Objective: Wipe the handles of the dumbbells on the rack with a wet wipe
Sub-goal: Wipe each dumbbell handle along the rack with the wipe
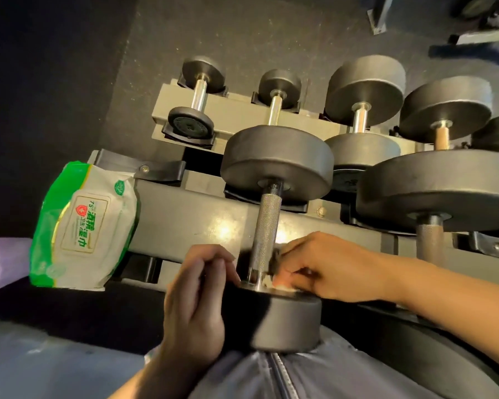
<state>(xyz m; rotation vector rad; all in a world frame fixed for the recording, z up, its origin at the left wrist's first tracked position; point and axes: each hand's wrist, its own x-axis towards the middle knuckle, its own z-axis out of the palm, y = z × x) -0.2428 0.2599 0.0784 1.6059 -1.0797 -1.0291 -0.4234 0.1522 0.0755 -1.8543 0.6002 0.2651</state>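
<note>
A dark rubber gym floor lies under a grey two-tier dumbbell rack. On the rack's near rail sits a dumbbell with a knurled handle. At the handle's lower end, the right hand pinches a white wet wipe against the metal. The left hand rests with loosely curled fingers against the near weight head, holding nothing. A green wipe pack lies at the rack's left end.
</note>
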